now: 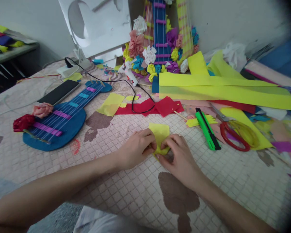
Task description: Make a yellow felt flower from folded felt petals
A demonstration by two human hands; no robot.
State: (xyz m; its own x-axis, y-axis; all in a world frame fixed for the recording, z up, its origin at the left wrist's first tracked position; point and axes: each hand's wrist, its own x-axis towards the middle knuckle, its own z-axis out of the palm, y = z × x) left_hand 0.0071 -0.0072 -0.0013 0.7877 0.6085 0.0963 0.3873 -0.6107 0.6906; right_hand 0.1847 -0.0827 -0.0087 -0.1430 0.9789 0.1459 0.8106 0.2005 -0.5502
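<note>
Between my two hands is a small piece of yellow crepe paper (159, 131), its far edge flat and its near edge bunched or rolled. My left hand (141, 144) pinches the paper's left side with closed fingers. On the near right side, my right hand (178, 157) grips it between thumb and fingers. The rolled part is partly hidden by my fingertips. Just beyond the hands lie red paper squares (168, 106) and another yellow paper square (111, 104). To the left rests a blue paper guitar (70, 121) with purple and blue strips, strings and two paper roses (24, 123).
A green box cutter (208, 129) and red-handled scissors (235, 136) lie to the right. Long yellow crepe strips (218, 90) are stacked behind them. A white glue gun (129, 73) trails a black cord across the table. A phone (59, 92) lies behind the guitar; flower-decorated guitars (160, 38) stand at the back.
</note>
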